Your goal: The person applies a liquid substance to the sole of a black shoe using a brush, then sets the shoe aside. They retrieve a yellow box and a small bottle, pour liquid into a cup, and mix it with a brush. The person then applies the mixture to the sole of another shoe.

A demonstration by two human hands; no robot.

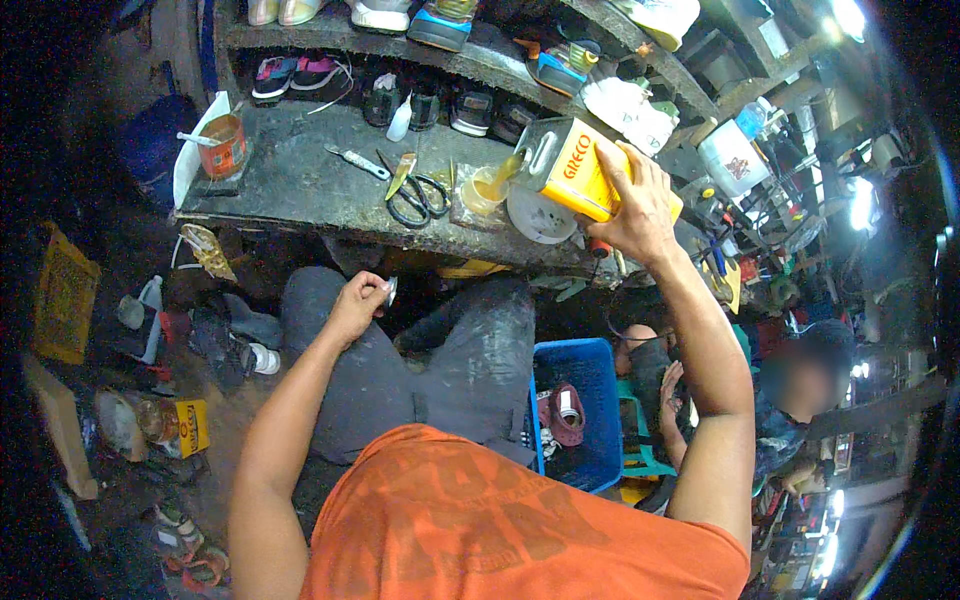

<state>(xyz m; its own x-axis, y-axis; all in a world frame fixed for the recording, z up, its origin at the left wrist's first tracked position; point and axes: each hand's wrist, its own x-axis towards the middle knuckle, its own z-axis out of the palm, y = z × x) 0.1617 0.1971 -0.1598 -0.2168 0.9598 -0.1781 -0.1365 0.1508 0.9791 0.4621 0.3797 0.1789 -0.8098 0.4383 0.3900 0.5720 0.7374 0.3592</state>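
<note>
My right hand (640,205) grips a yellow-and-silver metal can (585,175), tilted so that amber liquid (510,170) runs from its mouth into a translucent tub (483,192). My left hand (362,305), over my left knee, pinches a small pale, shiny item (392,290) that looks like a cap. On the dark bench (300,160), beside the tub, lie black-handled scissors (410,208), a yellow-handled tool (400,172) and a light-handled tool (357,162). A white disc-like dish (540,218) sits under the can.
An orange tin (222,145) stands at the bench's left. Several shoes (440,28) line the shelves and bench back. A blue crate (580,415) with a shoe is right of my legs. A co-worker (800,390) sits at the right. Yellow containers and clutter (175,425) lie at the left.
</note>
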